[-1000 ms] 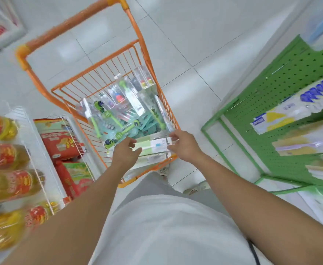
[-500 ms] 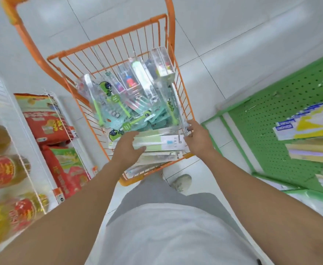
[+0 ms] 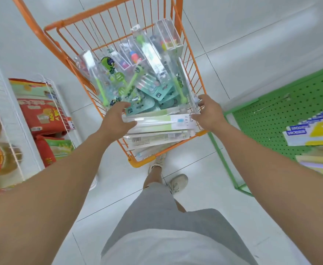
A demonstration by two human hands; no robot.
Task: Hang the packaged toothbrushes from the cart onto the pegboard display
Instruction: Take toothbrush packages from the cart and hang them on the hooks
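An orange wire cart (image 3: pixel 116 22) stands in front of me, filled with several packaged toothbrushes (image 3: pixel 137 77) in clear and teal packs. At its near end lies a stack of flat green-and-white toothbrush packs (image 3: pixel 160 124). My left hand (image 3: pixel 114 119) grips the left end of the top pack, thumb under and fingers over. My right hand (image 3: pixel 209 113) holds the right end of the same pack with curled fingers. The green pegboard display (image 3: pixel 283 111) stands to the right, with hanging packs (image 3: pixel 313 131) on it.
A white wire rack (image 3: pixel 13 119) on the left holds red and green bags (image 3: pixel 40 111) and bottles of oil (image 3: pixel 0 157). My legs and shoes (image 3: pixel 178 181) stand on the white tiled floor just behind the cart. The pegboard's green frame (image 3: pixel 225 161) reaches the floor near the cart's right corner.
The view has tipped down and drawn closer to the cart. Both hands have spread to the two ends of the top green-and-white pack and taken hold of it.
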